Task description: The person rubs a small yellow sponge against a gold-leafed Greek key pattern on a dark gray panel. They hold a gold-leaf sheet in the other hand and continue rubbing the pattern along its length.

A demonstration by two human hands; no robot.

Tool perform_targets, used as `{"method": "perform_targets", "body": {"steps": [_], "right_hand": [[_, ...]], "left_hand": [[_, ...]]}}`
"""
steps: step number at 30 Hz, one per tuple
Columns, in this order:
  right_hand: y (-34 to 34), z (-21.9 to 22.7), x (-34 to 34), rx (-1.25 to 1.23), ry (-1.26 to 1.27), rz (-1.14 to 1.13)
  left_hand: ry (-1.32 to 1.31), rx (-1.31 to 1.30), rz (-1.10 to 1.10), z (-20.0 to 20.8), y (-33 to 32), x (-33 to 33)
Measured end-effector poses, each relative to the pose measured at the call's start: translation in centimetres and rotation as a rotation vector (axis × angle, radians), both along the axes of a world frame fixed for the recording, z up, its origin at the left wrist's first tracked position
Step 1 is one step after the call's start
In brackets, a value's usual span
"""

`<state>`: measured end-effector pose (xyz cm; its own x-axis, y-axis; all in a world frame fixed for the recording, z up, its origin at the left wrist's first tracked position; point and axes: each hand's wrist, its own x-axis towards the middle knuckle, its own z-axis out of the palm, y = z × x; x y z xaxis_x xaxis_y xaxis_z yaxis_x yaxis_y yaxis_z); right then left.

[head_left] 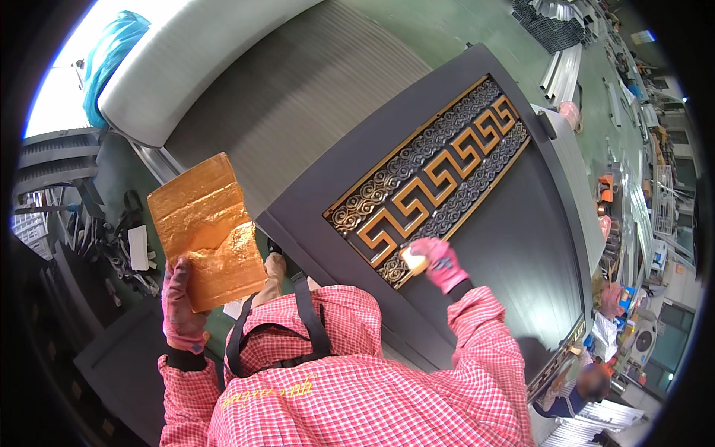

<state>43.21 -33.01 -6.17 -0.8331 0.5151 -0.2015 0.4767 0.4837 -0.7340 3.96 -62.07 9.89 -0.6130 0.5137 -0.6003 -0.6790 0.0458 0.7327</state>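
Note:
My left hand [182, 309], in a pink glove, grips the lower left edge of a creased sheet [216, 212], like cardboard, coated in shiny gold paint. At the lower end of a raised ornamental band [439, 177], my pink-gloved right hand [445, 268] pinches a small pale pad [414, 261], perhaps a sponge, stained orange-gold. The pad is at the band's gold border and seems to touch it. Gold key-pattern shapes and dark swirls fill the band, set in a large dark grey door-like panel [514, 231] lying in front of me.
Behind the panel lies a wide grey ribbed surface [313, 82] with a rounded pale end. Teal plastic [115, 59] hangs at the far left. Metal profiles [564, 74] lie on the green floor. Another person [581, 391] is at the lower right, beside the panel's end.

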Motion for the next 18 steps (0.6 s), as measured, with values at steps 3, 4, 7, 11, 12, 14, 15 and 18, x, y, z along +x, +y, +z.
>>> {"method": "perform_targets", "body": {"steps": [3,4,7,11,12,14,15,18], "right_hand": [[-2.3,-2.1,1.1,0.312,-0.099,0.23],[-1.9,-4.3,2.1,0.362,-0.165,0.237],[2.5,-5.4,2.7,-0.204,0.061,-0.64],[0.6,-4.2,1.5,0.058,-0.069,-0.334],[-1.1,-4.2,1.1,0.149,-0.072,-0.164],[-3.5,-4.3,0.8,0.317,-0.078,0.182],[-2.8,-4.8,1.1,0.207,-0.113,-0.003],[2.5,-2.0,0.1,-0.305,0.032,-0.733]], "left_hand": [[-0.008,-0.016,-0.014,-0.5,0.4,0.1],[-0.006,-0.024,-0.028,-0.4,0.7,0.2],[0.011,-0.033,-0.066,-0.1,1.2,0.3],[0.027,0.023,-0.072,-0.4,1.5,0.7],[0.032,0.043,-0.061,-0.4,1.7,0.8],[0.022,0.055,-0.075,-0.4,1.8,0.7],[0.017,0.058,-0.087,-0.4,1.9,0.7],[0.017,0.003,-0.091,-0.1,1.6,0.7]]}}
